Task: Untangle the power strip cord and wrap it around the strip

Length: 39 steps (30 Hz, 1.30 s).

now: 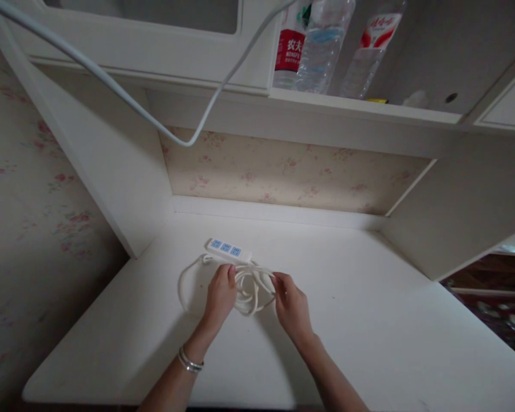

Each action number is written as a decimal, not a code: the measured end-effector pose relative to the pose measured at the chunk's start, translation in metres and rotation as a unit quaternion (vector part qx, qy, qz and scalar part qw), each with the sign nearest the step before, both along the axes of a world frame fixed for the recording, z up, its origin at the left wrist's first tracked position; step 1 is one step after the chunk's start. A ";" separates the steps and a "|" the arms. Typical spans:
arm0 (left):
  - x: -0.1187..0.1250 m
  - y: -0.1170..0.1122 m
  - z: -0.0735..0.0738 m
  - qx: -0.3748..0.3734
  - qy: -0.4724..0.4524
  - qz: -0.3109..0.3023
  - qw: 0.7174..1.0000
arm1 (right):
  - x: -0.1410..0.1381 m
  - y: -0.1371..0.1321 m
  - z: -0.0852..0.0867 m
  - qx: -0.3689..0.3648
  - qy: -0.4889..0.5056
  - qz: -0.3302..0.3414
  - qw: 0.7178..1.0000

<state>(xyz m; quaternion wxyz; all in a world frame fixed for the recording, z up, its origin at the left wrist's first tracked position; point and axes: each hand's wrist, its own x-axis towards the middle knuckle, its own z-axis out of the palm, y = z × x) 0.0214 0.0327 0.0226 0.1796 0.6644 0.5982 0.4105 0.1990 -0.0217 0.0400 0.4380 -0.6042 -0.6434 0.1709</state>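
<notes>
A white power strip (pixel 228 250) with three blue socket faces lies on the white desktop, just beyond my hands. Its white cord (pixel 249 294) is gathered in loose loops between them. My left hand (pixel 222 290) is closed on the left side of the loops. On the right side, my right hand (pixel 290 303) pinches the cord between thumb and fingers. The plug (pixel 206 259) rests near the strip's left end, with a single curve of cord running from it toward my left hand. My palms hide part of the loops.
The desk (pixel 360 337) has side panels and a low back ledge. Above it, a shelf holds a red-labelled bottle (pixel 289 51) and clear plastic bottles (pixel 324 48). A thick pale cable (pixel 124 97) hangs across the upper left, close to the camera.
</notes>
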 end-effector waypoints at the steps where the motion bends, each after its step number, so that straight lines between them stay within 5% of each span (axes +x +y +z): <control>1: -0.004 0.003 -0.001 -0.017 -0.012 0.014 1.000 | 0.000 0.000 0.001 -0.004 0.059 -0.004 0.998; 7: -0.007 0.004 -0.008 -0.046 -0.117 0.012 0.992 | -0.003 0.001 0.013 -0.106 0.296 0.101 0.944; 16: 0.012 -0.013 -0.003 -0.054 -0.076 -0.117 0.989 | -0.006 0.008 0.027 -0.305 0.171 0.248 0.904; 22: -0.003 -0.002 -0.003 0.015 -0.005 -0.019 1.000 | 0.005 0.000 0.027 -0.211 0.259 0.250 0.909; 26: -0.015 0.007 -0.006 -0.050 -0.019 0.059 0.997 | 0.030 -0.015 0.017 -0.160 0.336 0.211 0.904; 30: -0.010 0.005 -0.008 -0.141 -0.087 0.025 0.986 | 0.043 -0.025 0.015 -0.233 0.353 0.261 0.868; 36: 0.010 -0.009 0.003 -0.094 -0.047 -0.060 0.993 | 0.023 -0.014 0.031 -0.410 0.370 0.302 0.777; 39: 0.015 -0.016 0.009 -0.073 -0.027 -0.095 0.992 | 0.005 -0.002 0.035 -0.427 0.375 0.273 0.776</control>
